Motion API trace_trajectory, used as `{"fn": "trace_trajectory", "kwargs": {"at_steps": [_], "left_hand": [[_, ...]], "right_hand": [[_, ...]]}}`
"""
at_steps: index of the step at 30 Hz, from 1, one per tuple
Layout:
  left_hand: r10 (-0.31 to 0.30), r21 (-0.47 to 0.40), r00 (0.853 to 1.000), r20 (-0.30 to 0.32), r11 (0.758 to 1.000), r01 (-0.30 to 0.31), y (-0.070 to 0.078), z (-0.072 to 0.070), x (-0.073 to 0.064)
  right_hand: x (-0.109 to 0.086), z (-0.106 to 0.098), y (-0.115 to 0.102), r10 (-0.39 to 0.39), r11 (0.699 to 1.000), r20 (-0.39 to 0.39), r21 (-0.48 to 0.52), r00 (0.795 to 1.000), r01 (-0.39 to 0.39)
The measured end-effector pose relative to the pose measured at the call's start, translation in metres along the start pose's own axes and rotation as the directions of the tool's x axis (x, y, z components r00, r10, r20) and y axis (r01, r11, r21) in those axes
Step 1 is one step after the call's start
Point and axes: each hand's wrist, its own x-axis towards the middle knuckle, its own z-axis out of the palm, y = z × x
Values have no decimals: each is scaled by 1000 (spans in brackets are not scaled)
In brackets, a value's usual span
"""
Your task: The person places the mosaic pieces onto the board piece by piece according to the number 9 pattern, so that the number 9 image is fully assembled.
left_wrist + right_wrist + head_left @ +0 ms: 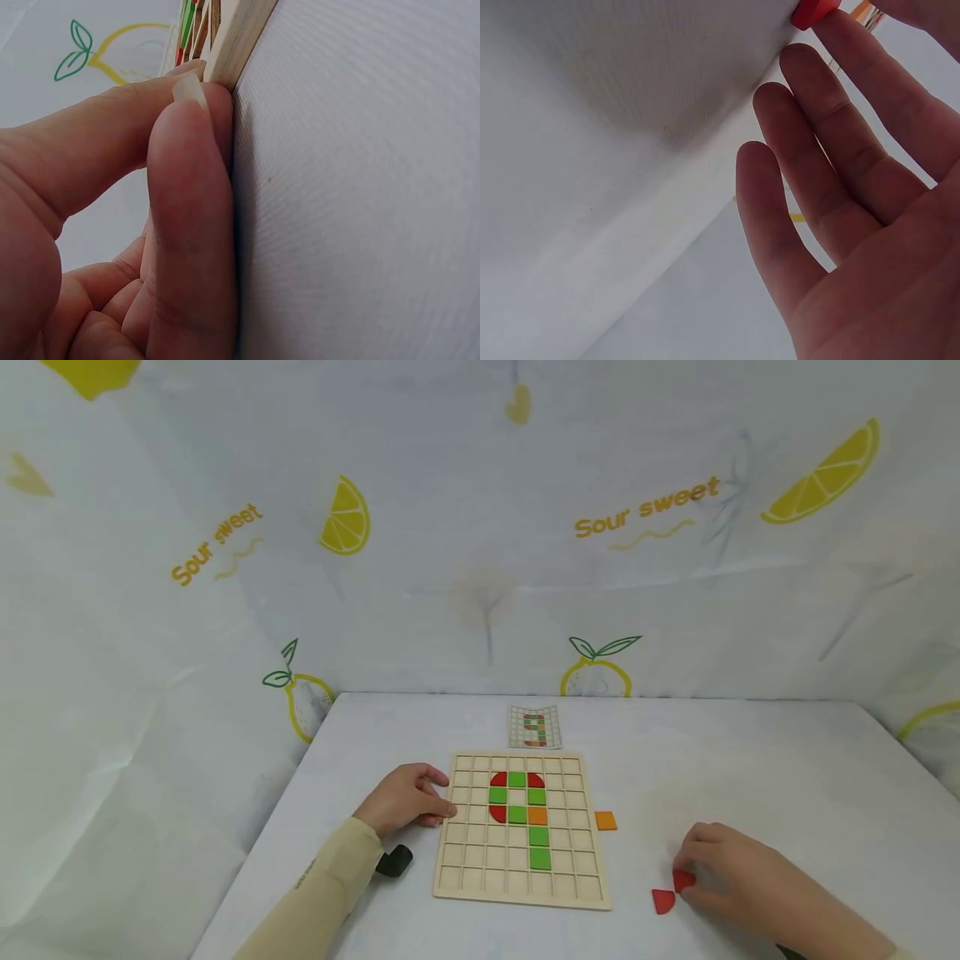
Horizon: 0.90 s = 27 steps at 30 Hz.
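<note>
A wooden grid board (480, 883) lies on the table, with green, red and orange tiles forming a 9-like figure. At its left edge, my left hand (408, 797) holds the rim; in the left wrist view, the fingertips meet the board's wooden edge (244, 34). To the right of the board, my right hand (738, 881) pinches a red quarter-circle tile (683, 881) between thumb and index finger, close to the tabletop. Its other fingers (821, 172) extend loosely in the right wrist view. Another red quarter-circle tile (663, 901) lies just left of the pinched one.
An orange square tile (606, 821) lies by the board's right edge. Behind the board is a small printed pattern card (534, 727). A black object (395, 861) shows at the left wrist. White lemon-printed sheeting (465, 568) rises behind the table.
</note>
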Motion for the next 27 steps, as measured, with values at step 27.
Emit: {"fn": "trace_trajectory", "kwargs": {"at_steps": [27], "left_hand": [[3,-2,1000,0,1000,-3,2,-1,-2]], "right_hand": [[46,-20,-82,-329,944,-65,-13,942,329]]}}
